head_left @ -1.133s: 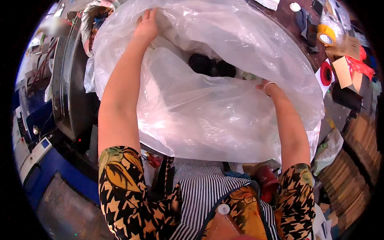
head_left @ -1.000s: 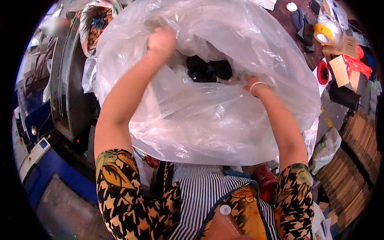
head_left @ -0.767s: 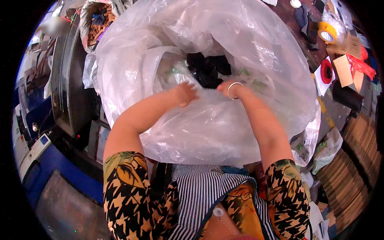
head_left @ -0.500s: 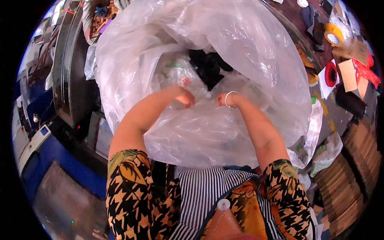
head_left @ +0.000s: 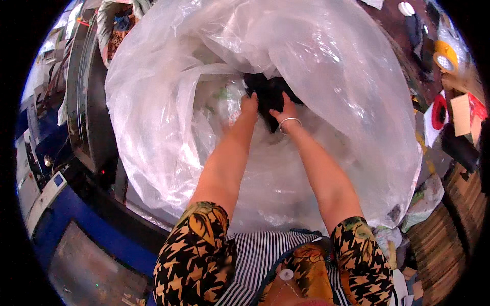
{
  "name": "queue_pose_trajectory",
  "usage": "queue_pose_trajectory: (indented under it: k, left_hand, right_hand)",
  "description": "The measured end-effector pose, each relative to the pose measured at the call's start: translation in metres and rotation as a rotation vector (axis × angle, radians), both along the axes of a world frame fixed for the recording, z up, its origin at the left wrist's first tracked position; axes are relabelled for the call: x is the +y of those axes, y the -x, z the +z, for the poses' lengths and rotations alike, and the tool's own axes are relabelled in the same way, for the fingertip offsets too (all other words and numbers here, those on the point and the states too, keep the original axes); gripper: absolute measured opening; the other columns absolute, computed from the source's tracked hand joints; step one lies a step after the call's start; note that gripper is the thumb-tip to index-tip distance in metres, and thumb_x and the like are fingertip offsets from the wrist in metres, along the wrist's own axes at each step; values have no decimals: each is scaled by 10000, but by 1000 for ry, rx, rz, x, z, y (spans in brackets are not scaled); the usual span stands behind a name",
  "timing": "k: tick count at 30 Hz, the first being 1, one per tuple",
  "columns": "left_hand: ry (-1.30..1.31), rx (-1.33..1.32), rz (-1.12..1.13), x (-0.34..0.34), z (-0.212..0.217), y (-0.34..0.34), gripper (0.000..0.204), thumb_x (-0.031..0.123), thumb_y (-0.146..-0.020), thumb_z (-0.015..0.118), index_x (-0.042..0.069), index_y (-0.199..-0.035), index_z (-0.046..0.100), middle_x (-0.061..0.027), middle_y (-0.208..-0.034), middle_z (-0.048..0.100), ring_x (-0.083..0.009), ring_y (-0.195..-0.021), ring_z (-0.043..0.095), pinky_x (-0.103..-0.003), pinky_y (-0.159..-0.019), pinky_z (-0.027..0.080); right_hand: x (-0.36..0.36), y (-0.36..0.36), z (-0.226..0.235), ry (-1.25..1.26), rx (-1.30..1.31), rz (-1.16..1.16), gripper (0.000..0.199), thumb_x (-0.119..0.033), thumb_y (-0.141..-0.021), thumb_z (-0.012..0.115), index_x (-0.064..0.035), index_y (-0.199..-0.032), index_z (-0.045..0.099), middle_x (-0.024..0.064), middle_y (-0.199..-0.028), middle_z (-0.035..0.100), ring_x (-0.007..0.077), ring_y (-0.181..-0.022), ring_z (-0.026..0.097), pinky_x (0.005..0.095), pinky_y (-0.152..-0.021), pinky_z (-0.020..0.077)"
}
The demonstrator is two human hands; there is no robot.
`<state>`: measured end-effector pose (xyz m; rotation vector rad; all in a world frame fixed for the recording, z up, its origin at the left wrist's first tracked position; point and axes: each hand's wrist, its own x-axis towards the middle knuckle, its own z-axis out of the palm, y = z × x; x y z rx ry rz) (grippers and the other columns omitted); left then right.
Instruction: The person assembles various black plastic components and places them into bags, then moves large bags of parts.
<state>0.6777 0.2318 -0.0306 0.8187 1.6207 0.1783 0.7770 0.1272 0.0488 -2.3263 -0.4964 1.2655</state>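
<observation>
A large clear plastic bag (head_left: 148, 127) stands in front of me, its mouth spread wide and its film folded inward. Deep in the opening lie soft-looking black items (head_left: 267, 92), partly covered by the film; their exact kind is not clear. Both my arms reach into the mouth. At the left edge of the black items is my left hand (head_left: 249, 106), its visible fingers stretched forward. My right hand (head_left: 287, 110), with a bangle at the wrist, is at their right side, thumb and fingers apart against the black. Printed film (head_left: 232, 116) shows beside my left hand.
A blue machine (head_left: 97, 214) with a small display stands at the left, near a dark metal frame (head_left: 87, 102). To the right are yellow tape rolls (head_left: 445, 58), an opened carton (head_left: 462, 115) and stacked cardboard (head_left: 439, 234). A sack of brown pieces (head_left: 116, 41) sits at the far left.
Both hands have moved forward from the near folds of the bag into its opening, up to the black items. The near film has dropped lower, and the bag's mouth looks wider.
</observation>
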Motion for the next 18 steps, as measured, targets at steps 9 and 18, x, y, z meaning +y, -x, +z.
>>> queue_pose_trajectory:
  k: [9, 18]
  left_hand:
    - [40, 141, -551, -62, -4, 10, 585, 445, -859, 516, 42, -1278, 447, -203, -1258, 513, -370, -1156, 488, -418, -968, 378]
    - [372, 92, -199, -88, 60, -40, 602, 327, -845, 627, 147, -1329, 317, -96, -1179, 531, -250, -983, 564, -425, -702, 526]
  right_hand:
    - [-10, -39, -30, 110, -337, -122, 911, -395, -684, 734, -40, -1376, 259, 260, -1350, 371, 400, -1250, 366, 424, -1030, 328]
    - [-68, -23, 3, 168, -51, -18, 955, -436, -688, 710, -208, -1442, 170, 276, -1381, 306, 428, -1268, 326, 449, -1043, 304]
